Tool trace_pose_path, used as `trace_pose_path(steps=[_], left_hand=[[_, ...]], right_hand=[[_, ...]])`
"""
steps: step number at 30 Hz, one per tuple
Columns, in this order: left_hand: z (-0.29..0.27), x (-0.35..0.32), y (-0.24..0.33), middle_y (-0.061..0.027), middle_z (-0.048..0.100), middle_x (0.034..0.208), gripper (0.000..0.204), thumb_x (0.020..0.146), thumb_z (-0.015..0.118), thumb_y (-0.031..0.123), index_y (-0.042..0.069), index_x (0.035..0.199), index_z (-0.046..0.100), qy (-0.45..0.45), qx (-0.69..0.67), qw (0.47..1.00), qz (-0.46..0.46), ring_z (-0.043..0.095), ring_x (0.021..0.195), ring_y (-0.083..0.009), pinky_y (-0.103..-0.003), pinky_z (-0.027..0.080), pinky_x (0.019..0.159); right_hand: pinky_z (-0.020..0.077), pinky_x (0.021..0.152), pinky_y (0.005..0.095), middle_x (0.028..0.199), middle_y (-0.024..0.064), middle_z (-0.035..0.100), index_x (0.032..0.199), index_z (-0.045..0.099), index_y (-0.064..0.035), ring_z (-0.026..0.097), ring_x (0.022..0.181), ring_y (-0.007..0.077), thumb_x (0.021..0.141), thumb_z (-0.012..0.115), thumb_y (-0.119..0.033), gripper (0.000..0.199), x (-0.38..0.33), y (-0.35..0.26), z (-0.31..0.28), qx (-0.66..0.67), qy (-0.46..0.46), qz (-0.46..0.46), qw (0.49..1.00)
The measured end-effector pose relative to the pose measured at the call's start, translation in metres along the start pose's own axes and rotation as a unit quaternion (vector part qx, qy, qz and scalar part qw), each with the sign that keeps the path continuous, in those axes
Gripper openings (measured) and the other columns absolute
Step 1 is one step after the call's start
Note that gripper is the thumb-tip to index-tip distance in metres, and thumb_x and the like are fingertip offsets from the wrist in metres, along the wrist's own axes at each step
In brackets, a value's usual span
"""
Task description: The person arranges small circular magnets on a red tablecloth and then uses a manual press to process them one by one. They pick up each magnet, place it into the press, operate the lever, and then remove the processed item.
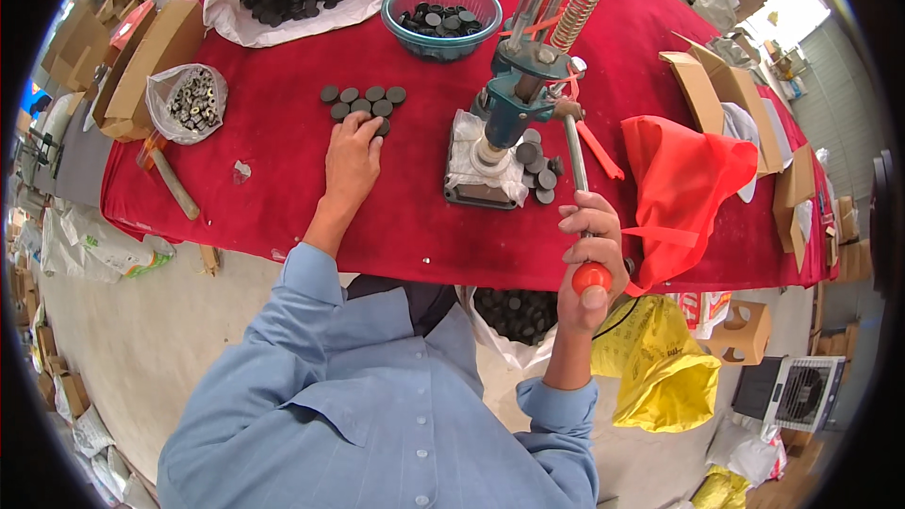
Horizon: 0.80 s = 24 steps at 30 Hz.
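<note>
On the red cloth, my left hand (353,158) has its fingers bent and drawn together over the near edge of a group of black round caps (374,93). One black cap is at the fingertips, partly covered by them. My right hand (594,250) is wrapped round the metal lever (576,155) of a green hand press (510,99), just by its red ball knob (591,276). Clear plastic wraps the press base (468,190). Several more caps (537,167) lie in a loose pile against the right side of the base.
Behind stand a teal bowl (441,45) of black caps and a white sack (226,11) of them. At left are a bag of small metal parts (188,104) and a hammer (174,184). A red fabric bag (683,184) lies right of the lever, before open cardboard boxes (735,99).
</note>
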State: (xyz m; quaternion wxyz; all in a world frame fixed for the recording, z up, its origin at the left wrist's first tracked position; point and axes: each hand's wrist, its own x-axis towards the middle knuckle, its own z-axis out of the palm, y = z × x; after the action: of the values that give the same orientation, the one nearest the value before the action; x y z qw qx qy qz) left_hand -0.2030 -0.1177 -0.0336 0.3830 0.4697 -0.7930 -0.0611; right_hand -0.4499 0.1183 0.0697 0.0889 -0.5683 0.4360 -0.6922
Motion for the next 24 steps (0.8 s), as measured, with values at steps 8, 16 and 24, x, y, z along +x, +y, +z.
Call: trace_pose_path(steps=[8, 16, 24], left_hand=[[0.009, 0.000, -0.004, -0.0108, 0.076, 0.107, 0.028, 0.086, 0.084, 0.012, 0.003, 0.112, 0.076, -0.001, -0.096, 0.995, -0.012, 0.069, 0.099, -0.0299, -0.042, 0.058, 0.088], [0.013, -0.007, 0.082, -0.0122, 0.076, 0.097, 0.054, 0.082, 0.090, 0.014, 0.004, 0.130, 0.067, -0.059, -0.256, 0.965, -0.005, 0.071, 0.081, -0.0246, -0.037, 0.059, 0.075], [0.035, 0.006, 0.120, -0.0158, 0.073, 0.106, 0.064, 0.080, 0.091, 0.016, 0.002, 0.134, 0.060, -0.075, -0.213, 0.972, 0.068, 0.070, 0.102, -0.0366, -0.046, 0.057, 0.087]], right_hand=[[0.0565, 0.100, 0.0541, 0.108, 0.0207, 0.066, 0.084, 0.059, -0.0040, 0.056, 0.132, 0.0421, 0.102, 0.054, -0.068, 0.067, -0.007, 0.005, 0.000, 0.000, 0.012, 0.010, 1.000], [0.0529, 0.098, 0.0494, 0.093, 0.0171, 0.067, 0.085, 0.061, 0.0016, 0.068, 0.104, 0.0350, 0.104, 0.052, -0.057, 0.062, 0.062, -0.021, -0.012, 0.012, -0.056, -0.014, 0.998], [0.0530, 0.085, 0.0471, 0.084, 0.0137, 0.057, 0.086, 0.057, 0.0000, 0.060, 0.083, 0.0295, 0.104, 0.048, -0.048, 0.052, 0.151, -0.041, -0.001, 0.055, -0.008, 0.161, 0.985]])
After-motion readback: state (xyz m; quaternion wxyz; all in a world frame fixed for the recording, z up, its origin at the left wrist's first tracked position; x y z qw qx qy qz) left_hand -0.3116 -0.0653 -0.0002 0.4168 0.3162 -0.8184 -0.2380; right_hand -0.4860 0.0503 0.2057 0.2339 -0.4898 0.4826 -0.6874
